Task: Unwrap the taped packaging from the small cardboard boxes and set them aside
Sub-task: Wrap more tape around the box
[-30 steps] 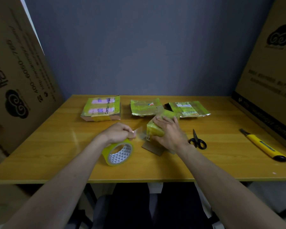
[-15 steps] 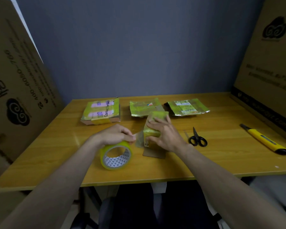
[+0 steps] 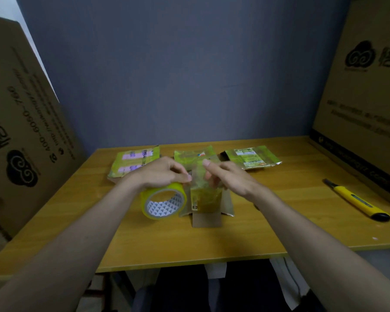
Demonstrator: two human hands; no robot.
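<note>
Wooden counter [image 3: 245,233], yellowish grain. Small taped box [image 3: 206,199] stands on it with flaps splayed, directly under the right grip [image 3: 229,179]. Tape roll [image 3: 163,202] on edge, touching the counter just below the left grip [image 3: 164,171], beside the box. Beyond both grips, a row of three flattened green packages: left [image 3: 133,163], middle [image 3: 193,155], right [image 3: 251,157]. Yellow utility knife [image 3: 356,200] well right of the right grip. Big cardboard carton [image 3: 365,104] sits on the far right edge.
</note>
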